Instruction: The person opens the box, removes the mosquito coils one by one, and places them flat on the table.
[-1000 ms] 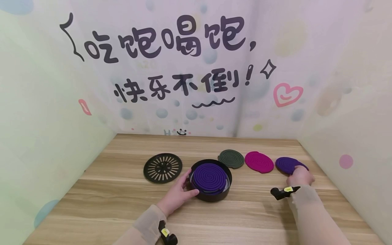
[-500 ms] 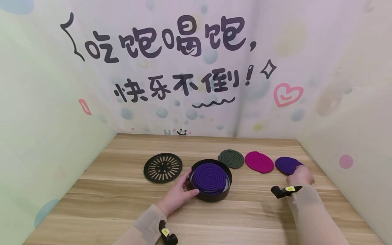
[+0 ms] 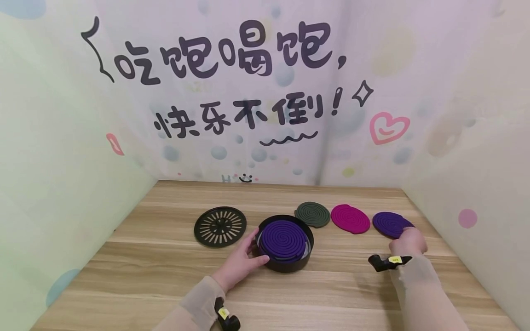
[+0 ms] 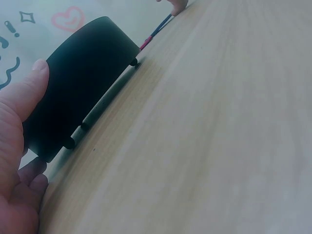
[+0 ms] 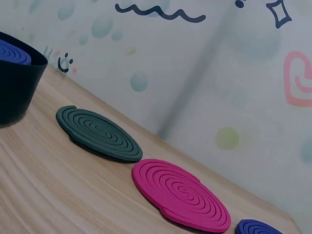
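Note:
My left hand [image 3: 240, 264] grips the left side of a round black mosquito coil holder [image 3: 285, 267]. In the left wrist view its thumb [image 4: 40, 73] lies on the wall, with other fingers lower down. Inside the holder sits a purple mosquito coil [image 3: 283, 240]. At the table's right side, my right hand [image 3: 409, 240] pinches the near right edge of another purple mosquito coil [image 3: 389, 223]; its fingertips are mostly hidden. A pink mosquito coil [image 3: 350, 219] and a dark green mosquito coil [image 3: 312, 214] lie to the left of that one.
Left of the holder, a black slotted lid [image 3: 220, 226] lies on the wooden table [image 3: 314, 303]. A printed white wall [image 3: 256, 138] closes the back, and pale walls stand at both sides.
My right hand has shifted slightly right and nearer, and the purple coil under it has moved a little with it. My left hand and the holder have stayed still.

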A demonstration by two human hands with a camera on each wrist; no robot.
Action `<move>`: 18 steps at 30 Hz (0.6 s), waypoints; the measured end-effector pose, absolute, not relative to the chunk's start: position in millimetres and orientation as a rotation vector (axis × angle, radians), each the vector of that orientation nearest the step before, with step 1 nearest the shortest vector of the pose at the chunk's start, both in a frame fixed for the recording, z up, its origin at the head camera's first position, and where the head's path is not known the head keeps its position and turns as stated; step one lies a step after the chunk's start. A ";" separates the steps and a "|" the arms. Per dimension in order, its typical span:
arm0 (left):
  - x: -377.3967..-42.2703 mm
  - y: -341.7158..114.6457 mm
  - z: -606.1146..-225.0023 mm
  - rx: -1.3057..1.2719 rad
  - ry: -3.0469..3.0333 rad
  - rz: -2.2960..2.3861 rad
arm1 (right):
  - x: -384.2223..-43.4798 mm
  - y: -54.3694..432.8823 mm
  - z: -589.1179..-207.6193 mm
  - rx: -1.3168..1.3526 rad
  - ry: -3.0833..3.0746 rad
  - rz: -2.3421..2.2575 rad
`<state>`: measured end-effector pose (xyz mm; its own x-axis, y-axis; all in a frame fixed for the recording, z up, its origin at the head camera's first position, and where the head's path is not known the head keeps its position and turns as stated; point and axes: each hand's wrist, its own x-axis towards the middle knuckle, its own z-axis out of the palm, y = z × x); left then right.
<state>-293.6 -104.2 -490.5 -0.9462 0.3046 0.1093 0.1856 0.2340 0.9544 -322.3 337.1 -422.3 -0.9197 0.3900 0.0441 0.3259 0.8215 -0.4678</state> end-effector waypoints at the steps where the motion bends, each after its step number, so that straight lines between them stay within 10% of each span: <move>1: -293.5 -104.3 -490.4 0.480 2.388 1.823 | -321.9 336.8 -422.3 -0.573 -2.861 0.705; 18: -290.9 -104.4 -488.0 0.481 2.394 1.830 | -316.3 342.1 -427.8 -0.495 -2.762 0.805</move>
